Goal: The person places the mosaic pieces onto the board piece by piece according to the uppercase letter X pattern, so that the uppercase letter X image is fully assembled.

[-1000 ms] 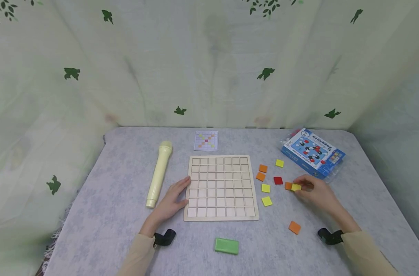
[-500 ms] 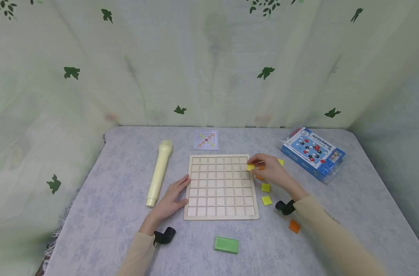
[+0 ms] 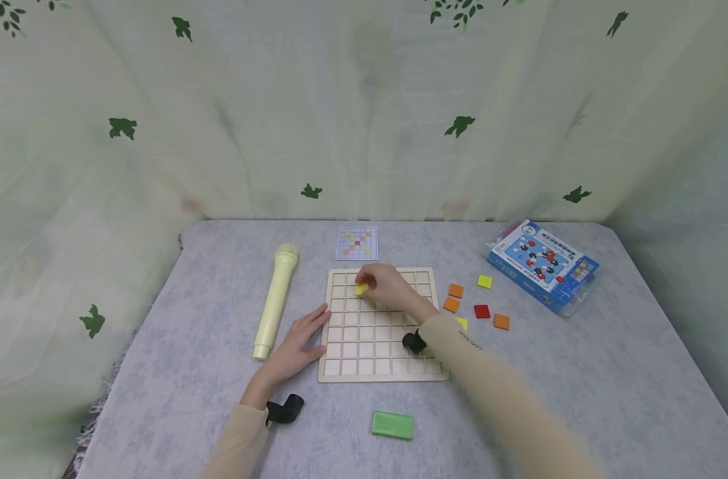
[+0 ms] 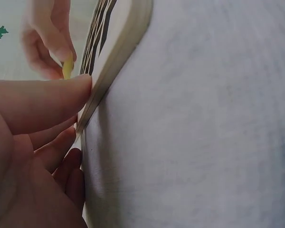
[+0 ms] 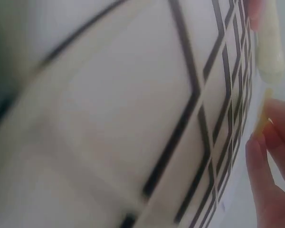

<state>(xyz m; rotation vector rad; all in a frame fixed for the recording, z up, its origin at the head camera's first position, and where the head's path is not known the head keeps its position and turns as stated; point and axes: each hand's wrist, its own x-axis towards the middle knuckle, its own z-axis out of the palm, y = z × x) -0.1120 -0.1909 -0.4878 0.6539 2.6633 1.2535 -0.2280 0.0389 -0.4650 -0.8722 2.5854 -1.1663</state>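
I see my right hand (image 3: pixel 390 289) over the far part of the flat pale wooden board with square holes (image 3: pixel 380 324). Its fingers (image 5: pixel 268 156) pinch a small yellow square tile (image 3: pixel 361 289), which sits just above a hole near the far left of the board. My left hand (image 3: pixel 297 346) lies flat on the desk (image 3: pixel 220 313), fingers straight, with the tips touching the board's left edge.

What could go wrong? I think the tile could drop into the wrong hole, because the holes are all the same and sit close together. It could also land tilted on the thin wood strip between two holes and not sit flat. If my left hand lets up, the board might slide on the soft grey cloth.

Far from me lies a small paper card with coloured squares (image 3: pixel 357 243). Left of the board lies a long cream plastic tube (image 3: pixel 275 301). Right of the board lie loose tiles: two orange tiles (image 3: pixel 454 297), a red tile (image 3: pixel 482 311), one more orange tile (image 3: pixel 501 321) and a yellow tile (image 3: pixel 484 281). Another yellow one peeks out beside my sleeve. A blue box (image 3: pixel 542 263) lies far right. A green block (image 3: pixel 392 425) lies near me. My right arm covers part of the board, so I cannot see all its holes.
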